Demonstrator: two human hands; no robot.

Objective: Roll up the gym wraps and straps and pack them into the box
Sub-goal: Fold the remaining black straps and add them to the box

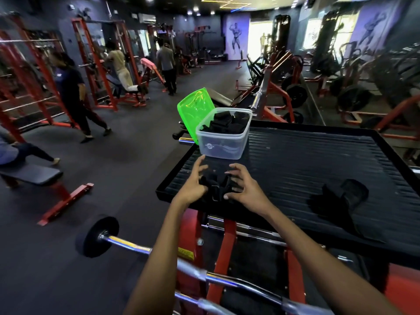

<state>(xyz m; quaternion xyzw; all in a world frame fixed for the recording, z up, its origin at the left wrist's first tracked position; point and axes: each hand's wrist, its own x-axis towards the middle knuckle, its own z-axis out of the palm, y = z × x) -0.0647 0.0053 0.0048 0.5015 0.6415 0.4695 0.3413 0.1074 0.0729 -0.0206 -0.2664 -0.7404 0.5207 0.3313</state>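
Note:
A black gym strap [216,185] lies bunched on the black ribbed platform [306,160], near its front left corner. My left hand [195,183] grips its left side with curled fingers. My right hand [243,185] holds its right side, fingers spread and bent over it. Just beyond them stands a clear plastic box [223,144] filled with several rolled black wraps. Its green lid [195,110] leans up against the box's left side. Another black wrap or glove [338,198] lies loose on the platform to the right.
A chrome barbell with a black plate [97,235] runs below the platform in front of me. Red machine frames [225,242] support the platform. A bench [34,176] stands on the left floor. Several people move among the red racks in the far left.

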